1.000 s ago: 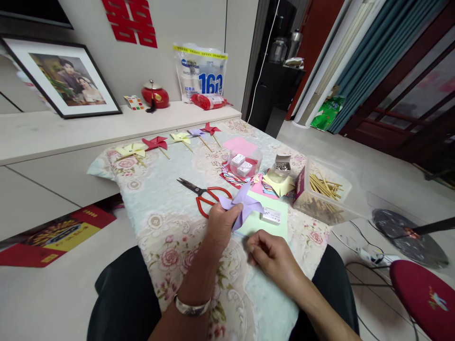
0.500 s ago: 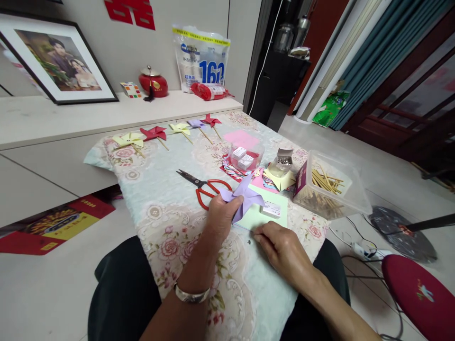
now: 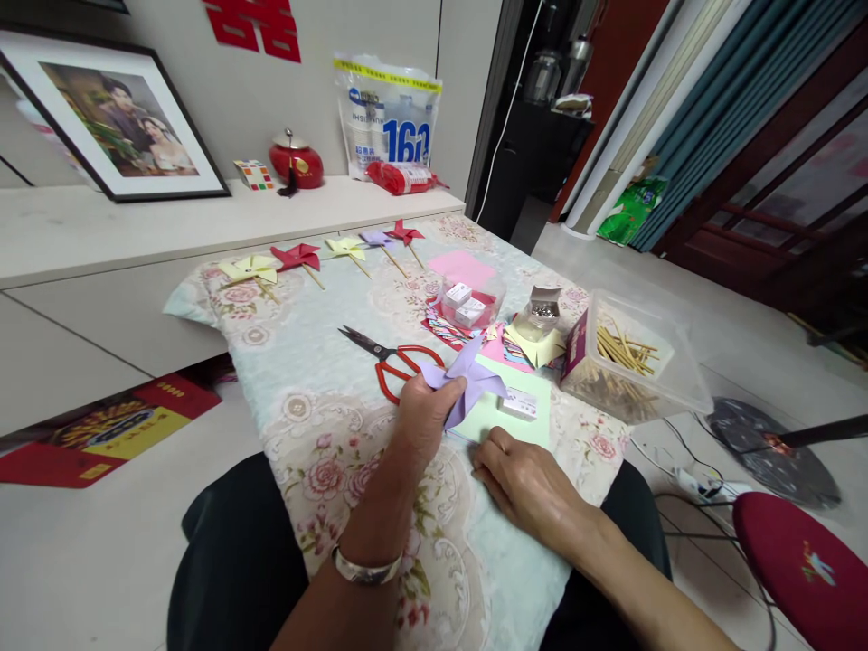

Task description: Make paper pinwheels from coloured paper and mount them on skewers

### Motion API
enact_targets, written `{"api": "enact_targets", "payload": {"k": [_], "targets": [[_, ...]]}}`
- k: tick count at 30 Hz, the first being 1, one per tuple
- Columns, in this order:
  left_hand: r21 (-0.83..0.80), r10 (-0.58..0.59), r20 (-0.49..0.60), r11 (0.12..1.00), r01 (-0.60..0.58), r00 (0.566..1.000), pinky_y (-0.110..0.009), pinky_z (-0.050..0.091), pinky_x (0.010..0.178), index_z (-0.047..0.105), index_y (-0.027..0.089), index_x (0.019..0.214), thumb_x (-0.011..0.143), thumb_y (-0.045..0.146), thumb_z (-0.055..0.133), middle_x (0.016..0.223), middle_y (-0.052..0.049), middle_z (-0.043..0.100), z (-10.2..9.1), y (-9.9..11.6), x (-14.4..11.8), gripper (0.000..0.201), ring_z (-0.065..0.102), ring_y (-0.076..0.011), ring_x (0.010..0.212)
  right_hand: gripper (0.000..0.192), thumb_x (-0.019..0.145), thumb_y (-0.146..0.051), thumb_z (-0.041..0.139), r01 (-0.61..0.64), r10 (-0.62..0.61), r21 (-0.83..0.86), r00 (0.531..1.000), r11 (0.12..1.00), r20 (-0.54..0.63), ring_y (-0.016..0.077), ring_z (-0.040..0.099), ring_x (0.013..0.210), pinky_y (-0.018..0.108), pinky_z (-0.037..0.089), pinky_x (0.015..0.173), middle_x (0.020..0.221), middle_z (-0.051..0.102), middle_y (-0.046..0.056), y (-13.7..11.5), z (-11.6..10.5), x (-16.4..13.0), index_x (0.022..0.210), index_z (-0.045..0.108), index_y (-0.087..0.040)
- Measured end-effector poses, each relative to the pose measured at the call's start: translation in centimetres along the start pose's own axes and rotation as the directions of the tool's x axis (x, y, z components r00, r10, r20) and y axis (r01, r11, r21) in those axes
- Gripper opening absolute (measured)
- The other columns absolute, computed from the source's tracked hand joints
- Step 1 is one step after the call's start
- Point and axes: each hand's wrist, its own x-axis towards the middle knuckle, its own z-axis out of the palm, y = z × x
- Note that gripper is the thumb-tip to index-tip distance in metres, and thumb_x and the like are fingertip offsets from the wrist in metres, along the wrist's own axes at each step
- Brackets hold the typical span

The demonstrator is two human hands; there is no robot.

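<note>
Purple pinwheel point(image 3: 467, 387) is pinched by left hand point(image 3: 421, 423), just above the curled fingers. Right hand point(image 3: 525, 484) is laid on tablecloth point(image 3: 318, 398), fingers together, fingertips beside green paper point(image 3: 505, 418). Scissors point(image 3: 393, 357) lie beyond left fingers.

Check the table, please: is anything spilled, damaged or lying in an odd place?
Nothing stands out. The left hand holds a purple pinwheel, the scissors lie flat, and the sticks are in their clear box.

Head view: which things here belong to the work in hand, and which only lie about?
In use: left hand holding purple pinwheel; right hand on tablecloth; green paper.
Lying about: scissors, finished pinwheels, stick box, framed photo.
</note>
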Motion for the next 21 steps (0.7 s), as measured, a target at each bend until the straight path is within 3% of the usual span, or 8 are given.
{"api": "enact_targets", "payload": {"k": [3,6,9,12,15,17,19,21], "targets": [[0.026,-0.001,0.000,1.000,0.001,1.000,-0.024,0.045,0.057,0.064,0.016,0.068,0.062,0.031,0.078,0.059,0.004,0.062,-0.1,-0.1,0.0,0.022,0.056,-0.0129,0.055,0.016,0.100,-0.015,0.045,0.061,-0.060,-0.144,0.998,0.988,0.010,0.0195,0.061,0.070,0.031,0.042,0.060,0.091,0.062,0.006,-0.3,0.0,0.2,0.090,0.057,-0.018],[0.059,0.005,0.004,0.998,-0.005,1.000,-0.024,0.044,0.055,0.065,0.016,0.069,0.063,0.033,0.078,0.059,0.003,0.061,-0.2,-0.2,-0.1,0.022,0.054,-0.0129,0.054,0.016,0.099,-0.014,0.046,0.128,-0.127,-0.175,0.992,0.976,0.017,0.0200,0.059,0.068,0.033,0.043,0.062,0.089,0.063,0.006,-0.4,-0.1,0.5,0.087,0.056,-0.018],[0.084,0.019,0.009,0.996,-0.019,1.000,-0.023,0.043,0.055,0.066,0.015,0.069,0.063,0.032,0.078,0.058,0.004,0.060,-0.1,0.1,-0.2,0.021,0.053,-0.0121,0.054,0.016,0.098,-0.015,0.046,0.151,-0.154,-0.074,0.987,0.986,-0.039,0.0203,0.058,0.069,0.034,0.045,0.062,0.087,0.062,0.006,-0.4,-0.9,0.4,0.086,0.055,-0.019],[0.100,0.017,0.022,0.995,-0.019,1.000,-0.023,0.044,0.055,0.067,0.015,0.068,0.064,0.032,0.077,0.057,0.004,0.060,0.0,0.4,-0.4,0.020,0.053,-0.0125,0.054,0.015,0.098,-0.016,0.044,0.188,-0.165,0.103,0.966,0.977,-0.199,0.0195,0.057,0.070,0.032,0.045,0.063,0.083,0.060,0.005,0.0,-2.3,0.1,0.087,0.053,-0.020],[0.107,0.008,0.038,0.994,-0.012,0.999,-0.024,0.046,0.058,0.069,0.014,0.071,0.064,0.031,0.077,0.059,0.003,0.063,0.2,0.7,-0.6,0.019,0.056,-0.0139,0.056,0.013,0.097,-0.013,0.046,0.238,-0.128,0.214,0.895,0.948,-0.428,0.0200,0.059,0.080,0.034,0.047,0.070,0.087,0.060,0.005,0.6,-3.9,0.3,0.088,0.052,-0.021],[0.110,0.006,0.042,0.994,-0.011,0.999,-0.025,0.047,0.058,0.070,0.014,0.072,0.064,0.030,0.077,0.059,0.003,0.063,0.3,0.8,-0.8,0.019,0.057,-0.0141,0.056,0.013,0.094,-0.010,0.050,0.262,-0.102,0.207,0.817,0.943,-0.568,0.0251,0.059,0.103,0.042,0.047,0.088,0.106,0.063,0.010,1.0,-4.5,0.9,0.089,0.053,-0.021],[0.097,-0.001,0.059,0.995,-0.005,0.998,-0.026,0.048,0.060,0.070,0.014,0.075,0.065,0.030,0.076,0.062,0.001,0.066,0.4,0.9,-1.0,0.020,0.058,-0.0152,0.057,0.013,0.091,-0.010,0.054,0.269,-0.077,0.199,0.754,0.942,-0.652,0.0313,0.047,0.127,0.052,0.037,0.105,0.131,0.058,0.012,1.5,-4.7,1.8,0.086,0.056,-0.022],[0.083,-0.011,0.081,0.997,0.005,0.997,-0.028,0.050,0.062,0.071,0.013,0.077,0.065,0.030,0.076,0.066,-0.001,0.069,0.5,0.9,-1.1,0.021,0.061,-0.0170,0.060,0.013,0.090,-0.011,0.057,0.264,-0.023,0.252,0.733,0.931,-0.680,0.0336,0.037,0.139,0.057,0.029,0.113,0.146,0.052,0.011,1.9,-4.4,2.7,0.083,0.059,-0.022]]}}
